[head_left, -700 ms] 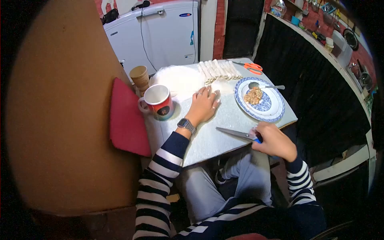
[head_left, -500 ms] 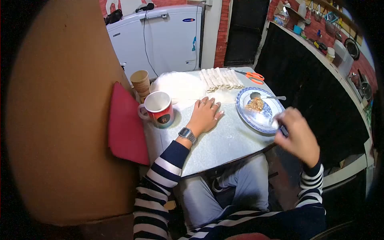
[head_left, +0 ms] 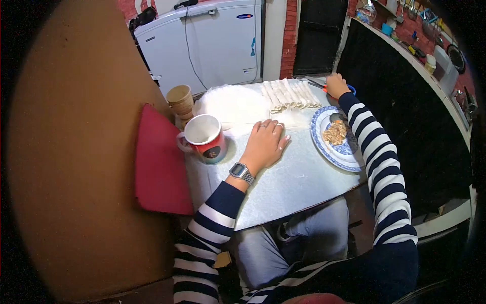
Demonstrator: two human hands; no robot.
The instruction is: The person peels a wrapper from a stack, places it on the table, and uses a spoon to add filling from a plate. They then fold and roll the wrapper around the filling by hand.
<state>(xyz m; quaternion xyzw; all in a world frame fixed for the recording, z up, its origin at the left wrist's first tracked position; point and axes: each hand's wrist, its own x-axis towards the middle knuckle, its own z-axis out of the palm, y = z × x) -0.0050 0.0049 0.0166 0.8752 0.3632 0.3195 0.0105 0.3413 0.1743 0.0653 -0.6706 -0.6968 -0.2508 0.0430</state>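
Note:
My left hand [head_left: 266, 144] lies palm down on the table, fingers slightly apart, holding nothing. It touches or nearly touches the edge of thin white sheets [head_left: 235, 106]. At the table's far right corner, my right hand [head_left: 336, 86] is closed over the handles of the scissors [head_left: 324, 88]; a blue loop [head_left: 353, 90] shows beside it, and what its fingers hold is hidden. A row of white rolls [head_left: 291, 95] lies left of that hand. The blue-and-white plate [head_left: 318, 144] bears brown filling [head_left: 334, 133] and a spoon [head_left: 336, 118], partly behind my right sleeve.
On the table's left side stand a red and white mug [head_left: 210, 146] and stacked brown cups [head_left: 180, 101]. A red chair back [head_left: 159, 162] is at the left. Behind are a white freezer [head_left: 217, 45] and, to the right, a counter with a black curtain [head_left: 410, 111].
My right hand has moved from the plate's near right edge to the scissors at the far corner. My left hand stays on the table. The view has shifted slightly.

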